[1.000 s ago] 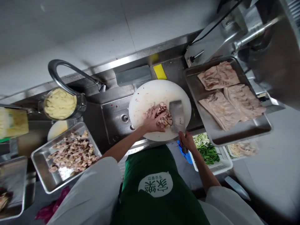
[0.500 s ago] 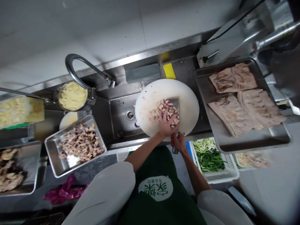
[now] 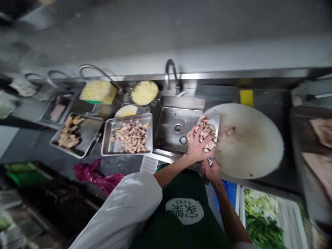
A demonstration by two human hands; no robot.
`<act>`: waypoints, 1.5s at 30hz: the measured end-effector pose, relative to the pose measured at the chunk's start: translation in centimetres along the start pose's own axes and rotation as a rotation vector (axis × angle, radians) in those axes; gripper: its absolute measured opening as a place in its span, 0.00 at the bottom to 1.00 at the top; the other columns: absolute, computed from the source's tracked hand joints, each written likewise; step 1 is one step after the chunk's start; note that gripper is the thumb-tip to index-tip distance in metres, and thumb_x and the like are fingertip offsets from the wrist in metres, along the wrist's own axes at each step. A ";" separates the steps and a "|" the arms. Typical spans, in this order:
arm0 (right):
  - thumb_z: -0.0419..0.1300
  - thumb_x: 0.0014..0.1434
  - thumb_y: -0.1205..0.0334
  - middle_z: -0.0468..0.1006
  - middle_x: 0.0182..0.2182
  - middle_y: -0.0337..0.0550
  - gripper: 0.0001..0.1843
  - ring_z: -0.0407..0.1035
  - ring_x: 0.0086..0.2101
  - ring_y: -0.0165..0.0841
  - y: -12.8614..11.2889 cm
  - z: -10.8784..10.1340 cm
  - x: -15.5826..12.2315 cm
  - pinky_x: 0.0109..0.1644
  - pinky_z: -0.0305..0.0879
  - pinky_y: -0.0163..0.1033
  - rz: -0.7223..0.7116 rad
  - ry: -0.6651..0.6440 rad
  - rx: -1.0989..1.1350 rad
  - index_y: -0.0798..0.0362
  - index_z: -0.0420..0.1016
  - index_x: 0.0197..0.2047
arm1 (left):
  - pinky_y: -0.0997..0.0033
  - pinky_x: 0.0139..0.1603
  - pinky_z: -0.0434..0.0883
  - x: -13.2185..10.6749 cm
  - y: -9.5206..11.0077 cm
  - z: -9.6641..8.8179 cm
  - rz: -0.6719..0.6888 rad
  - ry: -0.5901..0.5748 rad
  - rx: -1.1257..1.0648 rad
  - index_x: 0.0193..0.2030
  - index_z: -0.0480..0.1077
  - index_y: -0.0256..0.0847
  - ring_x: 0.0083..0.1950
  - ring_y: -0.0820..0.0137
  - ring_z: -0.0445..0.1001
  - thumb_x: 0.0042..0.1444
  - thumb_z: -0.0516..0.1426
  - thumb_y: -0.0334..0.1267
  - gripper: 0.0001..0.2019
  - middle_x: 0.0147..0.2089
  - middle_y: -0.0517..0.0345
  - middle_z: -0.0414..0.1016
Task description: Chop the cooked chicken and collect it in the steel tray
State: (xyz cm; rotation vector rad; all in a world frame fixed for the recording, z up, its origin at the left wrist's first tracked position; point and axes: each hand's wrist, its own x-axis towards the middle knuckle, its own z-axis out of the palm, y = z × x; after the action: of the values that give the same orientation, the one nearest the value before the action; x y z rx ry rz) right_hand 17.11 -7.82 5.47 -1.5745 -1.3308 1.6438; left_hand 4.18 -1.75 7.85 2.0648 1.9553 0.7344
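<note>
My right hand [image 3: 213,172] grips the handle of a cleaver [image 3: 217,121], whose broad blade is raised at the left edge of the round white cutting board [image 3: 249,138]. On the blade lies a pile of chopped cooked meat [image 3: 207,129], its kind uncertain, perhaps chicken. Fingers spread, my left hand [image 3: 197,147] presses over this pile and holds it against the blade. Left of the sink, a metal tray [image 3: 107,138] contains more chopped meat pieces [image 3: 132,135]. A few scraps [image 3: 229,130] lie on the board.
Between tray and board is the sink [image 3: 168,121], with a faucet [image 3: 171,69] behind it. A yellow sponge [image 3: 246,98] sits behind the board. Larger meat pieces [image 3: 68,138] lie in a far-left tray. Cut greens [image 3: 261,221] fill a white basket below right.
Both hands have lifted the cleaver with the meat pile off the board's middle and carried it left to the sink's side. The view has swung left.
</note>
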 end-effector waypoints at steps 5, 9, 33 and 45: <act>0.54 0.61 0.37 0.63 0.13 0.29 0.21 0.59 0.12 0.29 -3.9 16.1 2.0 0.14 0.55 0.33 -0.095 -0.376 -0.005 0.46 0.59 0.31 | 0.34 0.71 0.53 -7.5 -14.8 -8.6 -0.333 0.348 0.120 0.65 0.69 0.51 0.76 0.43 0.46 0.57 0.61 0.53 0.29 0.76 0.49 0.48; 0.53 0.63 0.45 0.63 0.11 0.29 0.16 0.60 0.11 0.30 -6.4 29.2 3.2 0.14 0.54 0.32 -0.126 -0.588 -0.165 0.47 0.60 0.30 | 0.43 0.71 0.58 -13.5 -27.5 -13.1 -0.606 0.574 0.121 0.66 0.67 0.47 0.73 0.51 0.55 0.63 0.56 0.50 0.26 0.73 0.44 0.53; 0.63 0.50 0.27 0.65 0.14 0.32 0.31 0.60 0.12 0.31 3.9 -7.1 -13.8 0.13 0.57 0.36 0.222 0.737 0.134 0.48 0.64 0.30 | 0.59 0.55 0.71 2.0 -18.7 -4.8 -0.015 0.485 -0.422 0.43 0.74 0.40 0.47 0.63 0.75 0.68 0.50 0.40 0.12 0.41 0.50 0.75; 0.58 0.56 0.29 0.64 0.15 0.31 0.28 0.60 0.13 0.28 10.4 -7.2 -10.6 0.16 0.59 0.34 0.282 0.629 0.468 0.47 0.61 0.29 | 0.46 0.76 0.55 13.3 -0.4 12.8 0.475 -0.437 -0.514 0.62 0.71 0.40 0.72 0.58 0.61 0.70 0.48 0.53 0.24 0.66 0.44 0.69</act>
State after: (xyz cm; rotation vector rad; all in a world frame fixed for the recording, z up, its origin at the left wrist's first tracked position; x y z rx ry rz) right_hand 28.83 -19.00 2.23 -1.8077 -0.3846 1.3017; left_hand 10.02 13.68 -0.42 2.1250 0.9353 0.6941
